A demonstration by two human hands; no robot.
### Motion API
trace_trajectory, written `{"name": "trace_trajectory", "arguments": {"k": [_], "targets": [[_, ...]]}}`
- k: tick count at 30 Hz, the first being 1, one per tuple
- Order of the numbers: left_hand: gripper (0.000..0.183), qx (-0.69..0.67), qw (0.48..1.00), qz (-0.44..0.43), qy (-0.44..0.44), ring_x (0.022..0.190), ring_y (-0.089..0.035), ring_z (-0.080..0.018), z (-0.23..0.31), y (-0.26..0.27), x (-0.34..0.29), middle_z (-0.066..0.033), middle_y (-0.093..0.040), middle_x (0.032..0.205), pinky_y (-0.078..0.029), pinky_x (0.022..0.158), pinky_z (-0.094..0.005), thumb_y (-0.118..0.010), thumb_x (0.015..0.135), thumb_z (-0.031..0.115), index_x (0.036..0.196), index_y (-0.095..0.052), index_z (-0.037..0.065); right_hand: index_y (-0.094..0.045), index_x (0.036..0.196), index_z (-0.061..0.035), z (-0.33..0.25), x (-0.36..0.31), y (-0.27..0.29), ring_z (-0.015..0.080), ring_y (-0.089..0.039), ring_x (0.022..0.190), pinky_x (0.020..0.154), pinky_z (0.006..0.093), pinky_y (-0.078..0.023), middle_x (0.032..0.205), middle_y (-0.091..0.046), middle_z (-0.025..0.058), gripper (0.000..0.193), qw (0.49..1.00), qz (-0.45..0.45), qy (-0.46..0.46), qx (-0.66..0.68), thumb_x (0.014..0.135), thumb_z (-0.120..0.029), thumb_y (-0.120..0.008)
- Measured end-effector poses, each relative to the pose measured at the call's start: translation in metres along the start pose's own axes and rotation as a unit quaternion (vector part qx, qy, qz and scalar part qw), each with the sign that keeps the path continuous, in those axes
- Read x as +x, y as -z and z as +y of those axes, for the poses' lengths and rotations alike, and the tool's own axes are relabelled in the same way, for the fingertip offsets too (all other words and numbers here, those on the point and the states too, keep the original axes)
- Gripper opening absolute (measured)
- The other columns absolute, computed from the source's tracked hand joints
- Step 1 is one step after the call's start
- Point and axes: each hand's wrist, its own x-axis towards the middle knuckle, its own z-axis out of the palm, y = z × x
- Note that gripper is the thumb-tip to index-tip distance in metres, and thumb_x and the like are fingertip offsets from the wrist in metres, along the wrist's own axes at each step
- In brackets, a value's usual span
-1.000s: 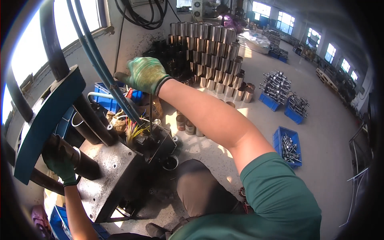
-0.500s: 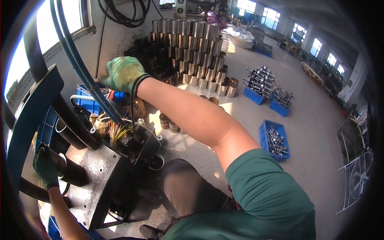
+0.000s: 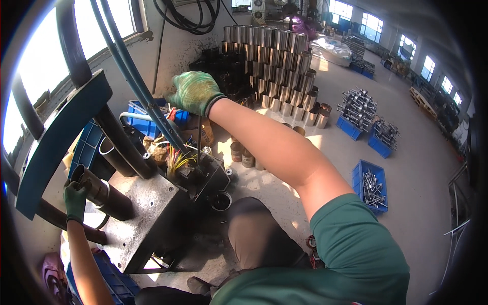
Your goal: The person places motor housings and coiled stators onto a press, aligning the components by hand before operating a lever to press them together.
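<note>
My left hand [image 3: 76,200], in a green glove, is closed on the outer end of a dark metal tube [image 3: 116,201]. The tube lies aslant in this view, its other end against the steel plate [image 3: 145,195] of a press; a bright ring circles it. My right hand [image 3: 195,92], in a green and yellow glove, makes a fist across the middle of the view. Below it a thin upright lever [image 3: 199,137] runs down to a dark box; the fist appears to be around its top, which is hidden. The press's blue crosspiece [image 3: 66,145] faces the tube's open end.
Dark press columns [image 3: 122,140] flank the tube. Colored wires [image 3: 179,161] and blue hoses [image 3: 137,81] are close to the lever. Shiny metal cylinders [image 3: 277,66] are stacked by the wall. Blue crates [image 3: 378,208] of metal parts stand on the floor at the right.
The whole scene has shifted rightward as my head turned left. Both hands keep about the same places against the tube and the lever.
</note>
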Motion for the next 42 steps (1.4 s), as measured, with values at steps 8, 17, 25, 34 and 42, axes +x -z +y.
{"name": "trace_trajectory", "arguments": {"k": [8,17,25,34,42], "targets": [[0.034,-0.043,0.997,-0.011,0.059,0.087,-0.076,-0.0217,0.021,0.014,-0.012,-0.015,-0.081,0.096,-0.056,0.078,-0.0329,-0.085,0.084,0.029,0.101,-0.08,0.0,-0.076,0.115,-0.0054,0.001,0.008,-0.021,0.0353,-0.074,0.107,0.098,0.0461,-0.057,0.11,-0.077,0.0186,0.054,0.999,0.044,-0.002,0.029,0.101,-0.054,-0.058],[0.045,-0.141,0.976,0.165,-0.013,0.101,-0.074,-0.0314,0.061,0.058,-0.048,-0.0162,-0.077,0.113,-0.058,0.086,-0.0395,-0.083,0.083,0.03,0.121,-0.075,0.008,-0.076,0.111,-0.0035,0.021,-0.024,-0.017,0.038,-0.074,0.1,0.088,0.0448,-0.058,0.104,-0.077,0.0196,0.051,0.993,0.108,0.031,0.046,0.101,-0.052,-0.062],[0.026,-0.222,0.929,0.233,0.182,0.085,-0.068,-0.0283,0.005,-0.002,-0.217,-0.0154,-0.069,0.097,-0.056,0.081,-0.0373,-0.088,0.073,0.011,0.086,-0.069,-0.001,-0.07,0.109,0.0003,0.007,-0.149,-0.015,0.0371,-0.072,0.091,0.082,0.0442,-0.057,0.099,-0.073,0.0174,0.023,0.972,0.055,0.195,0.117,0.094,-0.017,-0.075],[0.028,-0.099,0.952,0.118,0.265,0.11,-0.068,-0.0383,-0.018,-0.007,-0.225,-0.0227,-0.066,0.124,-0.056,0.098,-0.0434,-0.081,0.073,0.017,0.098,-0.08,0.004,-0.068,0.107,-0.0068,-0.114,-0.195,-0.06,0.0368,-0.068,0.105,0.112,0.0542,-0.044,0.105,-0.07,0.0115,0.029,0.896,-0.002,0.415,0.16,0.079,-0.012,-0.075],[0.035,-0.08,0.964,0.107,0.229,0.116,-0.064,-0.0427,-0.01,0.008,-0.223,-0.0269,-0.062,0.132,-0.054,0.103,-0.0441,-0.088,0.076,0.028,0.092,-0.074,0.0,-0.069,0.119,-0.002,-0.127,-0.192,-0.234,0.0408,-0.066,0.107,0.096,0.0487,-0.055,0.114,-0.069,0.0183,0.035,0.851,-0.257,0.368,0.275,0.087,-0.015,-0.076]]}}
